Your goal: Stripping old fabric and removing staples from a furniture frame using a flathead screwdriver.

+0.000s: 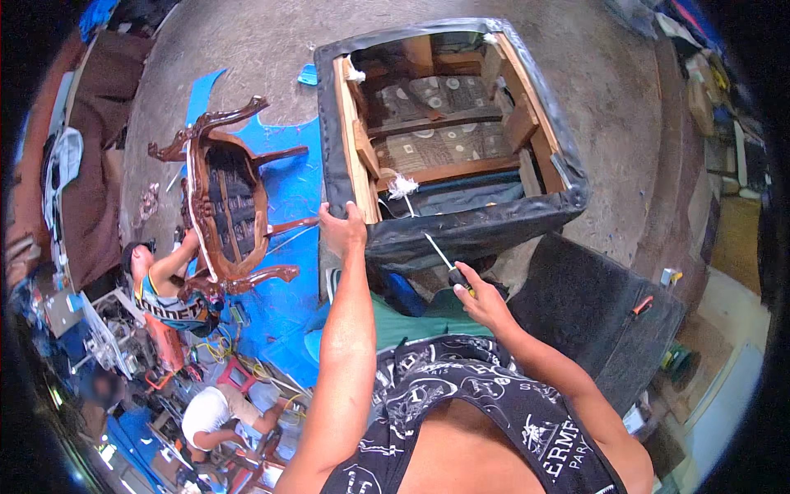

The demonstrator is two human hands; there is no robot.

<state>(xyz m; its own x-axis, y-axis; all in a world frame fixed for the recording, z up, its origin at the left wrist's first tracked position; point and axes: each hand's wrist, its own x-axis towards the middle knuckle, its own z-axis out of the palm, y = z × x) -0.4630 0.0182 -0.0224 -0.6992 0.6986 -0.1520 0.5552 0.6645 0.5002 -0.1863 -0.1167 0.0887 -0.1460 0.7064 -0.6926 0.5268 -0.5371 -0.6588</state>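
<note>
A: Start at the bottom middle. What are the two hands doing?

B: The right hand point(481, 298), just right of centre, is closed around a screwdriver point(440, 257). Its thin shaft points up and left at the black fabric along the near edge of the sofa frame point(461, 123).

A: And the left?

B: The left hand point(341, 229), at centre, is clamped over the near left corner of that frame, fingers curled on the edge. I judge it steadies the frame while the tool works at the fabric.

A: So the hands are apart?

B: Yes, well apart, each on its own thing.

A: Where does the frame sit?

B: Upper middle, tipped so its open underside faces the camera. That shows the wood rails, patterned cloth and tufts of white stuffing point(401, 186).

A: Anything beside it?

B: A black panel point(592, 317) lies at the right, with an orange-handled tool point(642, 305) on it.

A: Farther off?

B: At the left, a carved chair point(226, 202) is tipped over on a blue sheet point(288, 177), and another person point(160, 284) reaches into it. Lower left, someone in white point(216, 412) crouches among clutter.
</note>
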